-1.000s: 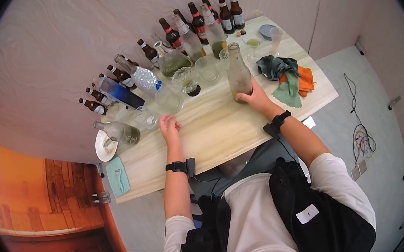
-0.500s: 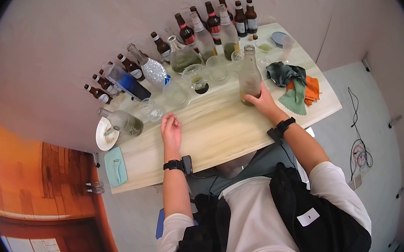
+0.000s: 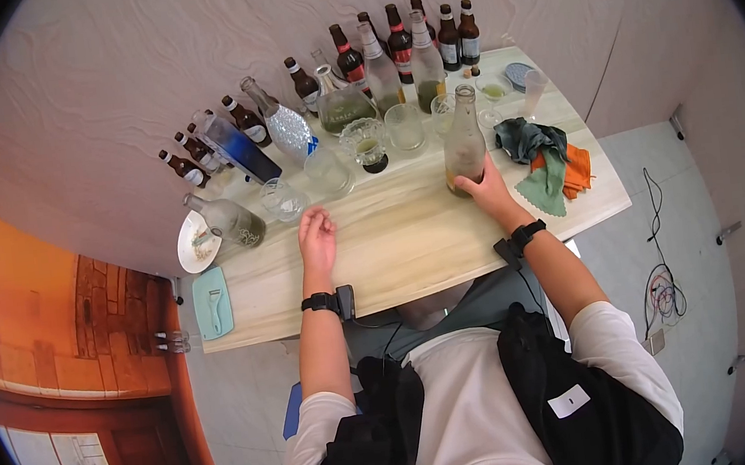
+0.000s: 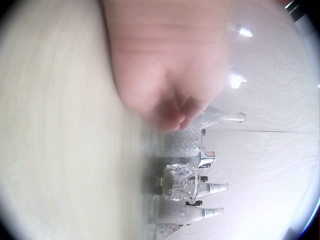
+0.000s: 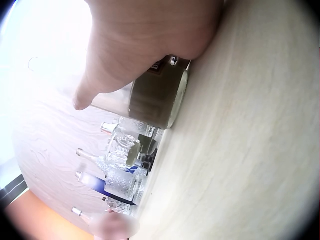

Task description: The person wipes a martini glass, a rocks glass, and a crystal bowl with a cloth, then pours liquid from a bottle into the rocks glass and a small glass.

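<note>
In the head view the right hand [image 3: 488, 191] grips the lower part of a clear glass bottle [image 3: 463, 139] standing upright on the table. The right wrist view has that hand [image 5: 145, 45] round the bottle, with murky liquid [image 5: 154, 97] in its base. The left hand [image 3: 317, 238] rests on the table with its fingers loosely curled, holding nothing, just below a short clear glass [image 3: 284, 200]. In the left wrist view the loosely curled fingers of the left hand [image 4: 167, 65] show, with glassware beyond them.
Brown bottles [image 3: 400, 45], a blue bottle [image 3: 238, 147] and several glasses line the table's back. A tilted bottle [image 3: 235, 223], white plate [image 3: 190, 252] and peeler on a teal board [image 3: 214, 317] lie left. Cloths [image 3: 545, 180] lie right.
The head view has shifted, so the table's contents appear slightly to the right and lower. The right hand still grips the bottle. The left hand's fingers look much the same.
</note>
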Action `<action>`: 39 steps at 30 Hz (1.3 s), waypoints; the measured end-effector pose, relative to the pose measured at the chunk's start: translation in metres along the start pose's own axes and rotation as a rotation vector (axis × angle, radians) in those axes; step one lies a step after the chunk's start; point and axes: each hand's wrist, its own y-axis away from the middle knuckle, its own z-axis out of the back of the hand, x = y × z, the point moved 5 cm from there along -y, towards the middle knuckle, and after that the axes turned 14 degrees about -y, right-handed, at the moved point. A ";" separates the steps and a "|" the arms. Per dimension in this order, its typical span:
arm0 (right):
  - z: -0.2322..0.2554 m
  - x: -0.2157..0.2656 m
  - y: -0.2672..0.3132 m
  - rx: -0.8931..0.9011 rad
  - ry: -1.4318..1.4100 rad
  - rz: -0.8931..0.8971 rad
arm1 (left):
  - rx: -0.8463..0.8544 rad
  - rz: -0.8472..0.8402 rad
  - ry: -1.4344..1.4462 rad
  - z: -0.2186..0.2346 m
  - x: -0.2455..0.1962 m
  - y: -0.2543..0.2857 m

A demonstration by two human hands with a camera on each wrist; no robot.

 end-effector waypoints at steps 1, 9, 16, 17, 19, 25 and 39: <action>0.000 0.000 0.000 0.000 0.000 0.001 | -0.003 0.001 0.000 0.000 0.000 0.000; -0.001 0.004 0.002 -0.010 0.029 -0.005 | -0.002 -0.012 0.000 0.001 0.001 0.000; 0.001 0.000 0.001 -0.002 -0.009 -0.012 | -0.088 -0.095 -0.156 0.004 0.002 0.007; 0.001 0.000 0.000 -0.001 0.005 0.001 | -0.087 -0.093 -0.157 0.004 0.003 0.009; 0.001 0.001 0.000 -0.001 0.019 0.015 | -0.185 -0.164 -0.227 0.008 0.003 0.013; 0.001 -0.001 0.000 0.000 0.010 0.014 | -0.486 -0.184 -0.304 0.007 -0.010 0.022; 0.001 0.001 0.000 0.007 0.010 0.035 | -0.612 0.047 -0.654 0.018 -0.055 -0.018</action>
